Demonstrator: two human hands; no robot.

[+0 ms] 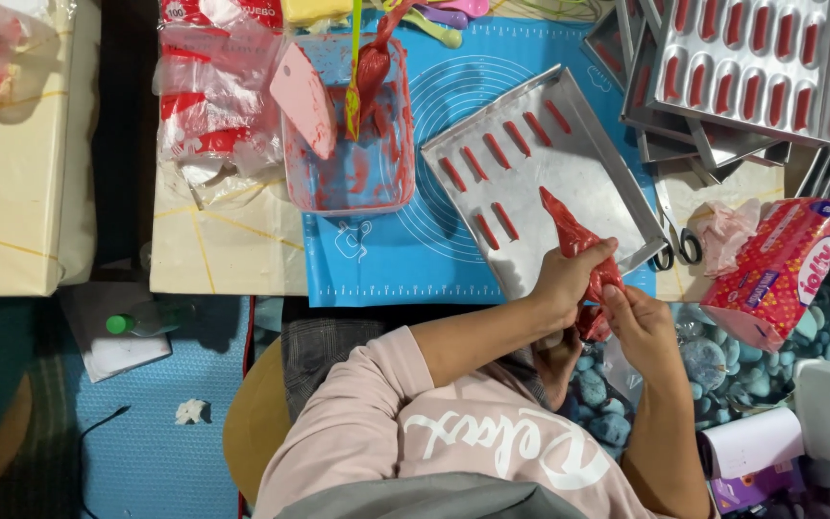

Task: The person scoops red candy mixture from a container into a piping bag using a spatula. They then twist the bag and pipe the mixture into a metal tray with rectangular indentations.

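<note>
Both hands squeeze a red piping bag.
Left hand (564, 279) and right hand (638, 322) clench the piping bag (578, 245) over the near edge of a metal tray (588, 163) holding red strips (497, 154).

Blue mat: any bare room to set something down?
The blue mat is bare along its near edge, between the red-smeared plastic tub and the baking tray. The tray's near right part is bare under the piping bag, held by both hands. Crowded: stacked molds far right.
</note>
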